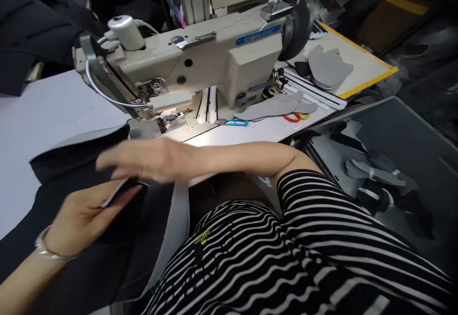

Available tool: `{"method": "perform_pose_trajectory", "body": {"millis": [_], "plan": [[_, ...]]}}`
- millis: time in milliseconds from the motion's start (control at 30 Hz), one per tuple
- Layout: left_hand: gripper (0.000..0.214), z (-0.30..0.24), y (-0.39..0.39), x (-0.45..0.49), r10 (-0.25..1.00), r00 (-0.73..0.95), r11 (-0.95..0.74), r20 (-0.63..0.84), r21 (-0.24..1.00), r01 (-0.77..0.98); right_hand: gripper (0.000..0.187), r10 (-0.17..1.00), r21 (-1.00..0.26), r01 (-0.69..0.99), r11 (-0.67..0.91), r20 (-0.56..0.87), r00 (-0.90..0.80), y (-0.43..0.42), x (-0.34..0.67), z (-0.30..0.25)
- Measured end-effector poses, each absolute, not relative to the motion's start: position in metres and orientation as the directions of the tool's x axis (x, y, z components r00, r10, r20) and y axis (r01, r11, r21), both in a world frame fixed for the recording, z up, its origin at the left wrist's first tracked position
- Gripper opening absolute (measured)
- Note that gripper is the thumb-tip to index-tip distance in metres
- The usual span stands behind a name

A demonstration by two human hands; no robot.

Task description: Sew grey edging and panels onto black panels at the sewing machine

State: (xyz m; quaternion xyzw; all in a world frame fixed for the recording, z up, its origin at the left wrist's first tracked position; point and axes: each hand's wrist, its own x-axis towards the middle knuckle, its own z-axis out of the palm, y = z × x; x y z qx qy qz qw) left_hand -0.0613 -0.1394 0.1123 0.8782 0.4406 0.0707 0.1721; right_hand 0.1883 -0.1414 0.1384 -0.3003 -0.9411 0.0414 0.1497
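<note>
My left hand [84, 215] pinches a folded edge of a dark fabric piece [146, 229] with a pale grey underside, thumb and fingers closed on it. Just above it, my right hand [153, 160] reaches across from the right, blurred by motion. Its fingers are stretched out to the left with a gap at the thumb, over the fabric near the pinched fold; I make out nothing held in them. The fabric drapes over the table's front edge and towards my lap. Beyond my hands stands a sewing machine [200, 57], its needle area partly hidden behind its head.
Blue thread snips [236, 122] and red-and-yellow-handled scissors [291, 117] lie by grey cut pieces [275, 106] at the machine's right. More grey pieces [329, 69] are stacked on a yellow-edged board [372, 74]. A grey bin [422, 133] at right holds bundled pieces.
</note>
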Motion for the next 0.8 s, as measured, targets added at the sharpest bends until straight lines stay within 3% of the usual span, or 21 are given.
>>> {"method": "perform_pose_trajectory", "body": {"millis": [100,133,200,333,400,467,533,667,800], "plan": [[0.061,0.094,-0.123,-0.121,0.883,0.443,-0.467,0.154,0.205,0.86,0.04,0.656,-0.222,0.62,0.752,0.159,-0.738,-0.095,0.187,0.108],[0.065,0.087,-0.118,-0.134,0.891,0.414,-0.439,0.187,0.124,0.89,0.038,0.615,-0.182,0.595,0.783,0.073,-0.786,-0.08,0.186,0.094],[0.067,0.069,-0.107,-0.148,0.898,0.425,-0.429,0.118,0.013,0.903,0.044,0.461,-0.084,0.467,0.88,-0.082,-0.883,-0.055,0.179,0.066],[0.054,0.031,-0.072,-0.142,0.888,0.43,-0.446,-0.162,-0.08,0.891,0.054,0.142,-0.122,0.144,0.982,-0.022,-0.99,-0.023,0.145,0.017],[0.054,0.014,-0.048,-0.138,0.904,0.392,-0.407,-0.171,-0.064,0.911,0.05,0.027,-0.191,0.017,0.981,0.051,-0.998,-0.016,0.121,-0.003],[0.055,0.0,-0.022,-0.14,0.916,0.373,-0.381,-0.146,-0.037,0.924,0.045,-0.002,-0.271,-0.039,0.962,0.135,-0.991,-0.014,0.098,-0.019],[0.054,-0.011,0.002,-0.145,0.939,0.328,-0.331,-0.107,-0.014,0.943,0.043,0.072,-0.381,-0.01,0.924,0.199,-0.977,-0.013,0.08,-0.032],[0.044,-0.025,0.032,-0.153,0.985,0.164,-0.165,-0.047,-0.02,0.986,0.045,0.381,-0.641,0.146,0.754,0.246,-0.891,-0.007,0.08,-0.038],[0.05,-0.029,0.007,-0.14,0.962,0.263,-0.264,-0.069,-0.014,0.964,0.036,0.603,-0.812,0.184,0.554,0.239,-0.762,-0.001,0.135,-0.021]]}}
